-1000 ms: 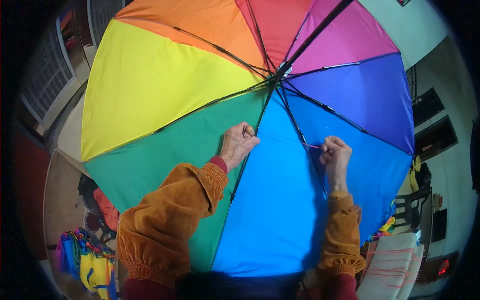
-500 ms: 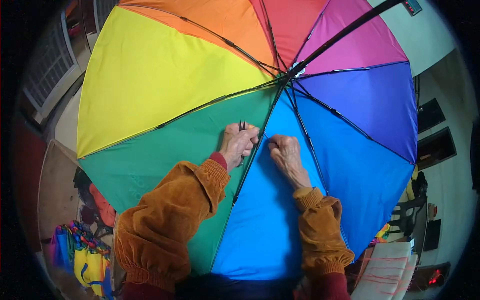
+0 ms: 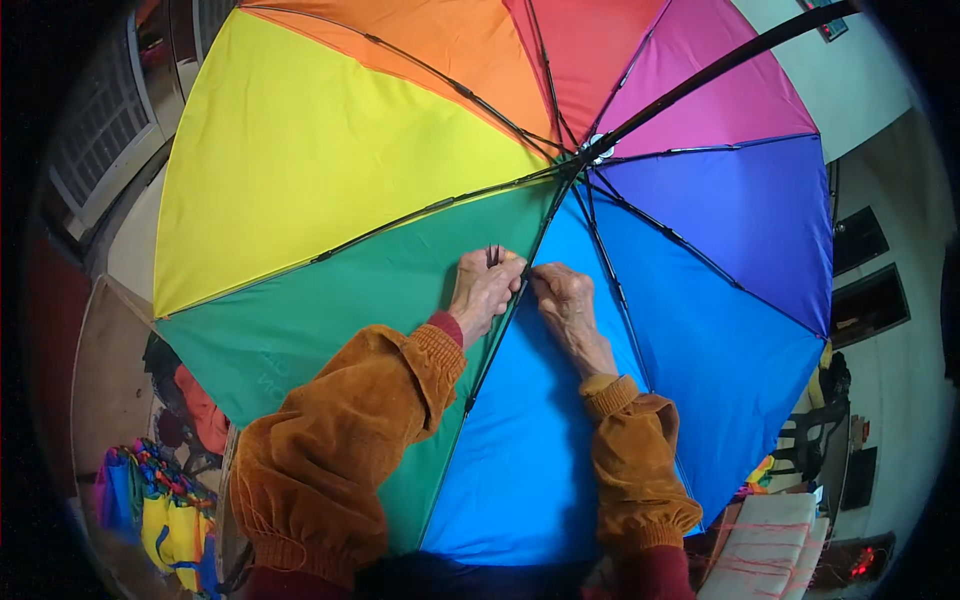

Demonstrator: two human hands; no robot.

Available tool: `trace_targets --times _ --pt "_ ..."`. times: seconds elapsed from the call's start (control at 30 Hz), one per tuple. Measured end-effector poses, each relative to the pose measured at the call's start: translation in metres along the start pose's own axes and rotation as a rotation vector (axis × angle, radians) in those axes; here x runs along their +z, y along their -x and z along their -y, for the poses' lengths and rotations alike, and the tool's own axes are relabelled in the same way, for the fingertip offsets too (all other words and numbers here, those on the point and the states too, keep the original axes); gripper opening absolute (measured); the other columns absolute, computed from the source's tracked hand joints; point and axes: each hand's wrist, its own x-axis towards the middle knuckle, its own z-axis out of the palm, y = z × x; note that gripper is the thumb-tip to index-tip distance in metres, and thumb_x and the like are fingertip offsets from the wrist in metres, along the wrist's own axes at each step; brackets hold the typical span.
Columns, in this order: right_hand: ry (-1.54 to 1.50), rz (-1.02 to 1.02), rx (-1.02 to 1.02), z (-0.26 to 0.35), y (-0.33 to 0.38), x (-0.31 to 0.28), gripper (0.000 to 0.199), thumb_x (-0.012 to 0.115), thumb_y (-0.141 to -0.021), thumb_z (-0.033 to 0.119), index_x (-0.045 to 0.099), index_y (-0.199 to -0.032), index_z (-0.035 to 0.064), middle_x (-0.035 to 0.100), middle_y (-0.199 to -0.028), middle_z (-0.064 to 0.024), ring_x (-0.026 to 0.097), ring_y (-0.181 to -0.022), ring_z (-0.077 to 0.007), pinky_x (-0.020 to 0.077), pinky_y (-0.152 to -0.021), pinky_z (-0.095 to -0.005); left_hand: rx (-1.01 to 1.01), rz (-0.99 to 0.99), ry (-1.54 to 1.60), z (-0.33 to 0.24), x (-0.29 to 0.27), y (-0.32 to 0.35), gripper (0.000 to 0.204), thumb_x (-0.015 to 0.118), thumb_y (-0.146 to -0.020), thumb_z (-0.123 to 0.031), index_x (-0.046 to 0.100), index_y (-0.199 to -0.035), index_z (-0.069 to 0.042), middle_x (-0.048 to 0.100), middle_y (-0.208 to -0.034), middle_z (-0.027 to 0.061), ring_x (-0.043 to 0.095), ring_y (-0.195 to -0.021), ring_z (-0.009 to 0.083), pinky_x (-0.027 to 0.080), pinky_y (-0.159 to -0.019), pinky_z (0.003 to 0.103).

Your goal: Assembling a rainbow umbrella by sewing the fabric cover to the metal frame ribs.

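Note:
An open umbrella point(image 3: 330, 150) with rainbow panels spreads out in front of me, its underside facing up. My left hand point(image 3: 485, 288) is closed round small pointed thread snips point(image 3: 492, 256); only their dark tips show above the fingers. Its fingertips press at a black rib point(image 3: 497, 335) on the seam between the green and blue panels. On the other side of that rib my right hand point(image 3: 566, 300) is pinched over the blue panel, close to the left fingertips. Whatever lies between its fingers is too small to make out.
From the hub the black umbrella shaft point(image 3: 730, 75) slants to the upper right. Folded colourful fabric point(image 3: 170, 525) lies at the lower left. A pale board-like stack with red threads point(image 3: 765, 545) stands at the lower right, near a dark chair point(image 3: 815, 440).
My right hand has moved left and slightly up, closing most of the gap to the left hand at the rib. My left hand has shifted a little right. The umbrella's shaft has tilted slightly.

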Motion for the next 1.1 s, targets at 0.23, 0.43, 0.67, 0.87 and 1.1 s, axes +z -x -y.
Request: trace_targets --times 0.23,0.43,0.67,0.87,1.1 --pt "0.129 -0.082 0.035 0.025 -0.019 -0.006 0.002 0.058 -0.071 0.004 0.058 -0.071 0.0029 0.052 -0.072 -0.0146 0.054 -0.061 -0.0323 0.0407 -0.051 -0.0417 0.66 -0.216 -0.593 0.013 0.001 -0.012 0.017 0.057 -0.084 -0.014 0.049 -0.071 -0.005 0.05 -0.058 -0.0006 0.042 -0.047 0.0099 0.035 -0.044 0.027" --pt "0.227 -0.035 -0.021 0.006 -0.022 0.003 0.004 0.06 -0.073 0.007 0.06 -0.074 0.0032 0.052 -0.071 -0.0144 0.053 -0.059 -0.0304 0.0406 -0.05 -0.0404 0.709 -0.229 -0.596 0.003 -0.002 -0.009 0.02 0.057 -0.083 -0.018 0.049 -0.071 -0.004 0.05 -0.059 -0.0018 0.044 -0.051 0.0097 0.037 -0.045 0.027" --pt "-0.395 -0.32 0.359 0.035 -0.048 -0.036 0.018 0.056 -0.087 0.017 0.056 -0.077 0.0029 0.045 -0.054 -0.0034 0.046 -0.045 -0.0166 0.0377 -0.043 -0.0295 0.313 -0.104 -0.215 -0.002 -0.002 0.0 0.011 0.057 -0.077 -0.01 0.054 -0.072 -0.001 0.054 -0.059 -0.0001 0.05 -0.055 0.0121 0.042 -0.052 0.03" --pt "-0.935 -0.14 0.542 0.052 -0.066 -0.09 0.02 0.054 -0.09 0.021 0.052 -0.077 0.0058 0.044 -0.055 -0.0003 0.046 -0.044 -0.0101 0.038 -0.039 -0.0245 0.491 -0.011 -0.319 0.007 0.004 -0.006 0.011 0.059 -0.079 -0.011 0.056 -0.072 -0.004 0.053 -0.065 -0.0024 0.046 -0.057 0.0072 0.039 -0.052 0.023" --pt "-1.007 -0.318 0.363 0.034 -0.074 -0.089 0.018 0.053 -0.088 0.015 0.053 -0.072 0.0069 0.044 -0.055 0.0017 0.044 -0.047 -0.0096 0.0399 -0.042 -0.0259 0.42 -0.007 -0.327 0.008 0.001 -0.014 0.014 0.06 -0.078 -0.014 0.054 -0.07 -0.004 0.054 -0.065 -0.001 0.046 -0.052 0.0086 0.039 -0.046 0.023"
